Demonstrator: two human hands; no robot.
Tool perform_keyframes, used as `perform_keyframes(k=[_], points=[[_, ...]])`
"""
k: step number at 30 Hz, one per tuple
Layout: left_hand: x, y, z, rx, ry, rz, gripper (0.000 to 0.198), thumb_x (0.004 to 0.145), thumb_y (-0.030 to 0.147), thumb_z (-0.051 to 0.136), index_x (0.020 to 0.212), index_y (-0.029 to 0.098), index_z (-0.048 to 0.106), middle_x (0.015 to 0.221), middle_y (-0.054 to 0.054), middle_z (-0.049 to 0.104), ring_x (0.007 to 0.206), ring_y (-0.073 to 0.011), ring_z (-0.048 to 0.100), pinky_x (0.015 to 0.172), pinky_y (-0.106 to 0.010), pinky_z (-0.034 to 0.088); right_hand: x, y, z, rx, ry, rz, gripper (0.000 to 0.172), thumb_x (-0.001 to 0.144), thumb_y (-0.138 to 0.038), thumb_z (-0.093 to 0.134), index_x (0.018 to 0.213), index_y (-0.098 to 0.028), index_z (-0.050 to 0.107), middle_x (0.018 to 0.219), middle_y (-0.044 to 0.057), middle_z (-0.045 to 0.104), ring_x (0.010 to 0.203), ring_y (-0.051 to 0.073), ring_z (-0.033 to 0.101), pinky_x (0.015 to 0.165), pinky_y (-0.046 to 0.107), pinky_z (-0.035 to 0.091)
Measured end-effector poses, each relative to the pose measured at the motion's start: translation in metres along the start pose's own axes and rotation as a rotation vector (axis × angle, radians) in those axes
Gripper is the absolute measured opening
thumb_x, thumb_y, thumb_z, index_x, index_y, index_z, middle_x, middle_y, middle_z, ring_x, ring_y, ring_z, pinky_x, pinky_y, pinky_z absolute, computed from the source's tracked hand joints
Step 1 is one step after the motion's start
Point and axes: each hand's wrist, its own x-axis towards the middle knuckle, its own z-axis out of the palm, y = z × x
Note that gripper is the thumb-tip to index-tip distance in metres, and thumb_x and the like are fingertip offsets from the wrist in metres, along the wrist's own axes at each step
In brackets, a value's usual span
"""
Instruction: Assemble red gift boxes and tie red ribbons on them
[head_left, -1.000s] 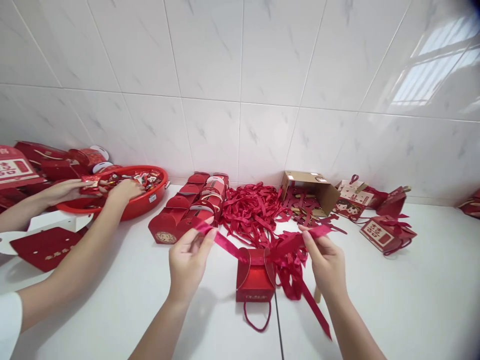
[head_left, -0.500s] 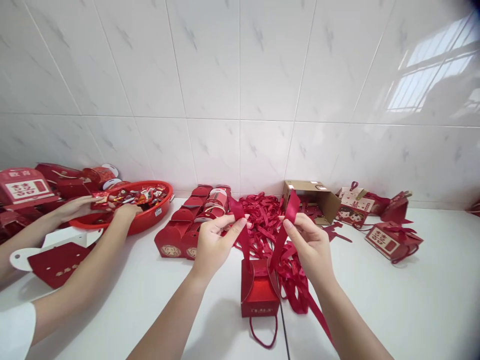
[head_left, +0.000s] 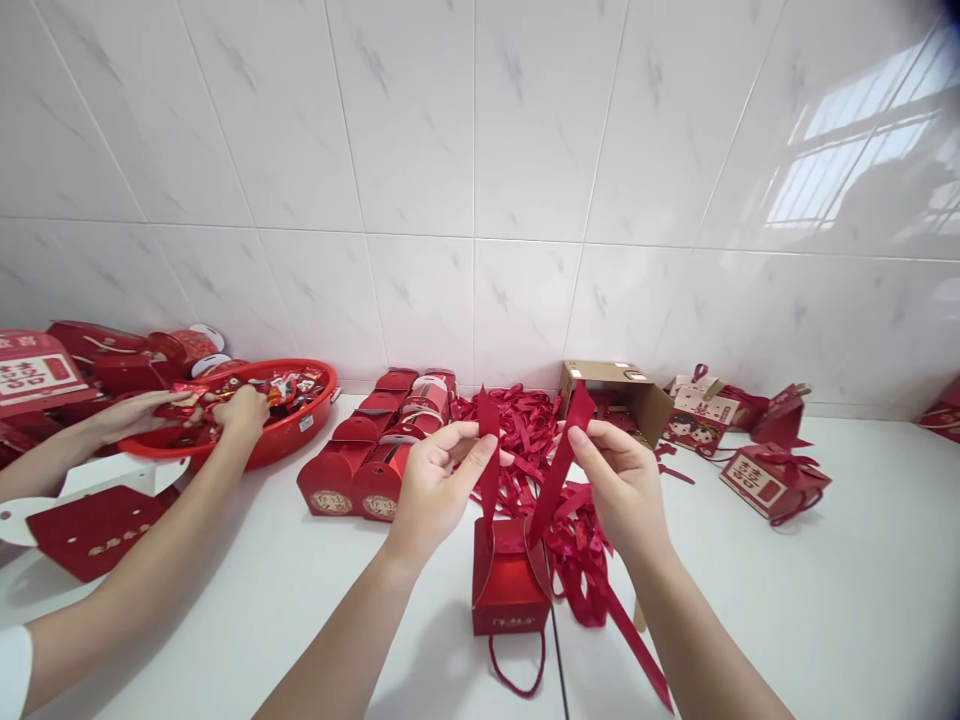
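Note:
A small red gift box [head_left: 511, 590] stands upright on the white table, its cord handle [head_left: 517, 690] lying toward me. One red ribbon [head_left: 551, 490] comes up from the box top in two ends. My left hand [head_left: 442, 485] pinches the left end between thumb and fingers; my right hand [head_left: 619, 480] pinches the right one. Both ends are held up above the box, spread in a V. Behind them lies a heap of loose red ribbons [head_left: 517, 425], with strands running down to the right of the box.
Several closed red boxes [head_left: 330, 480] stand in rows left of my hands. A co-worker's hands [head_left: 244, 410] reach into a red basin [head_left: 300, 435] of wrapped sweets. An open cardboard box [head_left: 649, 405] and finished-looking gift boxes [head_left: 776, 480] are at the right, before the tiled wall [head_left: 420, 310].
My hands keep hold of the ribbon ends, with little movement. The co-worker's right hand has lifted slightly and shifted left over the sweets. The view has turned a little to the right.

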Motion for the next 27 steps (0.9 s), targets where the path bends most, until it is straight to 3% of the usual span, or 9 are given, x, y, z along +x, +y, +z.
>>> perform_keyframes(k=[5, 9, 15, 20, 27], points=[[-0.002, 0.001, 0.002, 0.023, -0.012, 0.012, 0.027, 0.079, 0.042, 0.068, 0.088, 0.018, 0.058, 0.068, -0.003, 0.072, 0.060, -0.0161, 0.064, 0.062, -0.027, 0.049, -0.001, 0.001, 0.008, 0.083, -0.065, 0.049, 0.018, 0.082, -0.036, 0.065, 0.080, -0.019, 0.062, 0.066, -0.001, 0.061, 0.057, 0.011, 0.055, 0.057, 0.024, 0.047], [-0.006, 0.005, 0.002, 0.071, -0.142, 0.057, 0.022, 0.084, 0.037, 0.063, 0.093, 0.020, 0.054, 0.062, 0.001, 0.068, 0.064, -0.0154, 0.065, 0.063, -0.026, 0.048, -0.001, -0.003, 0.013, 0.032, -0.193, 0.175, 0.023, 0.081, -0.039, 0.064, 0.075, -0.017, 0.059, 0.059, -0.002, 0.058, 0.040, 0.007, 0.042, 0.039, 0.020, 0.035], [-0.010, 0.005, 0.001, 0.173, -0.253, -0.031, 0.030, 0.082, 0.033, 0.066, 0.097, 0.024, 0.042, 0.062, 0.005, 0.066, 0.059, -0.0127, 0.062, 0.053, -0.020, 0.042, -0.007, -0.004, 0.012, -0.025, -0.405, 0.114, 0.020, 0.081, -0.038, 0.063, 0.079, -0.018, 0.065, 0.073, 0.002, 0.064, 0.067, 0.015, 0.058, 0.059, 0.027, 0.050], [-0.011, 0.005, 0.000, 0.202, -0.313, -0.048, 0.028, 0.081, 0.030, 0.066, 0.101, 0.023, 0.047, 0.058, 0.006, 0.061, 0.059, -0.0128, 0.061, 0.048, -0.018, 0.039, -0.009, 0.001, 0.012, -0.096, -0.440, 0.109, 0.030, 0.086, -0.045, 0.057, 0.077, -0.017, 0.065, 0.068, 0.001, 0.061, 0.067, 0.016, 0.059, 0.059, 0.027, 0.052], [-0.010, -0.001, -0.003, 0.184, -0.296, -0.085, 0.034, 0.081, 0.032, 0.065, 0.109, 0.024, 0.047, 0.060, 0.006, 0.060, 0.062, -0.0144, 0.061, 0.050, -0.020, 0.042, -0.010, 0.006, 0.011, -0.201, -0.436, 0.050, 0.028, 0.088, -0.044, 0.055, 0.079, -0.018, 0.062, 0.065, -0.001, 0.057, 0.061, 0.013, 0.053, 0.051, 0.023, 0.045]])
